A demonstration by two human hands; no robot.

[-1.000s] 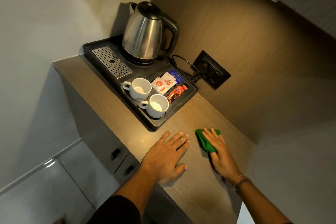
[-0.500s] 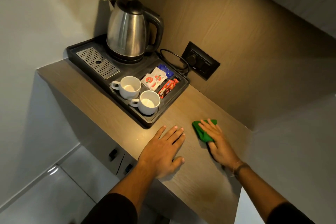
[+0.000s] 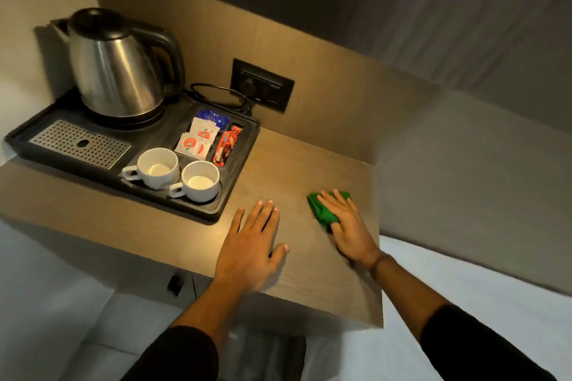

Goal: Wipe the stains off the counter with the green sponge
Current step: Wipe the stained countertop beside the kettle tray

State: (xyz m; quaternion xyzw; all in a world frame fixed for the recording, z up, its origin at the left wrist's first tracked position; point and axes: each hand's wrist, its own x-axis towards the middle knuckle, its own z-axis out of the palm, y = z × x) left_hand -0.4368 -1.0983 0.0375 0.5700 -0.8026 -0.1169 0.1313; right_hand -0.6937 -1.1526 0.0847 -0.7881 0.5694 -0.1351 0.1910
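The wooden counter [image 3: 297,164] runs across the middle of the head view. A green sponge [image 3: 322,209] lies on it near the right edge. My right hand [image 3: 346,226] presses flat on top of the sponge, fingers spread and covering its right part. My left hand [image 3: 250,244] rests palm down on the bare counter to the left of the sponge, fingers apart, holding nothing. No stains show clearly on the surface.
A black tray [image 3: 238,176] sits at the left, carrying a steel kettle [image 3: 114,71], two white cups [image 3: 158,167], sachets [image 3: 198,139] and a metal drip grille [image 3: 80,145]. A wall socket [image 3: 263,85] with a cable is behind. The counter ends just right of my right hand.
The view has swung so the counter now appears level. My right hand stays on the sponge near the right edge; my left hand remains flat on the counter.
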